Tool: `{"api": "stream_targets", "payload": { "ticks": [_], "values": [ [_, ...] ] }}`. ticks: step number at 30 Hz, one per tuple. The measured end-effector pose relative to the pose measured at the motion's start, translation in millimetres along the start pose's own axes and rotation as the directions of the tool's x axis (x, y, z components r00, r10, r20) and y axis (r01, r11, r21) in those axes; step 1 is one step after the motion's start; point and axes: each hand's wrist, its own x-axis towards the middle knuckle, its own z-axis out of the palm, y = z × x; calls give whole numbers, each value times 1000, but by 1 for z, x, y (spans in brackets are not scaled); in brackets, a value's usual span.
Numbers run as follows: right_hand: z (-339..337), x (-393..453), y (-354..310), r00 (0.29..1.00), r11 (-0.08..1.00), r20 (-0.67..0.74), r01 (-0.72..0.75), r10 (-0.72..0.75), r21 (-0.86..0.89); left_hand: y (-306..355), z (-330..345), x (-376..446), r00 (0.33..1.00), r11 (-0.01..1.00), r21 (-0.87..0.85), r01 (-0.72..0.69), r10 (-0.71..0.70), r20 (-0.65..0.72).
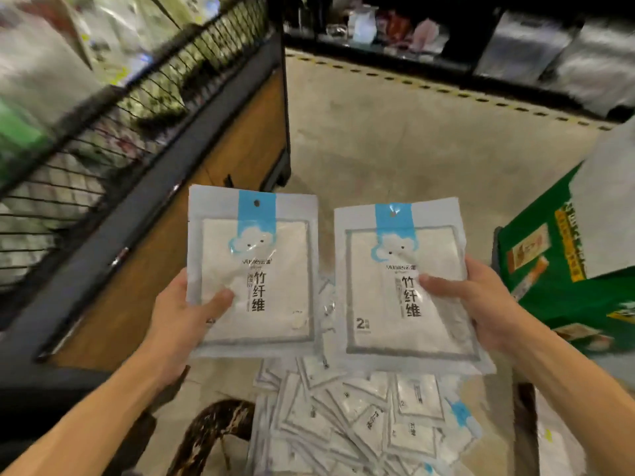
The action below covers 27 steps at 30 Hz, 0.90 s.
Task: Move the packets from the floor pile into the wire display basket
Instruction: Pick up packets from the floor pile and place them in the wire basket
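My left hand (182,321) grips a white packet (264,269) with a blue cloud label by its lower left corner, thumb on its front. My right hand (481,304) grips a second, like packet (395,286) by its right edge, thumb across the front. Both packets are held upright, side by side, above the floor pile of packets (360,424), which lies jumbled at the bottom centre. The black wire display basket (113,125) runs along the left on a wood-panelled stand and holds bagged goods.
A green printed carton (563,269) stands on the floor to the right. Dark shelving with goods (446,36) lines the far side of the concrete aisle floor (395,139). A dark patterned shoe (216,427) shows near the pile at the bottom.
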Motion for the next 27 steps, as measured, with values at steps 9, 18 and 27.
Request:
{"api": "stream_targets", "payload": {
  "ticks": [9, 18, 27],
  "values": [
    [105, -139, -204, 949, 986, 268, 160, -165, 39, 179, -157, -150, 952, 990, -29, -137, 123, -282],
    [168, -236, -270, 809, 962, 530, 268, -254, 52, 222, -225, -324, 804, 961, -45, -274, 203, -559],
    [206, -306, -256, 575, 952, 793, 304, -201, 21, 188, -192, -505, 547, 942, -120, -314, 77, -833]
  ]
}}
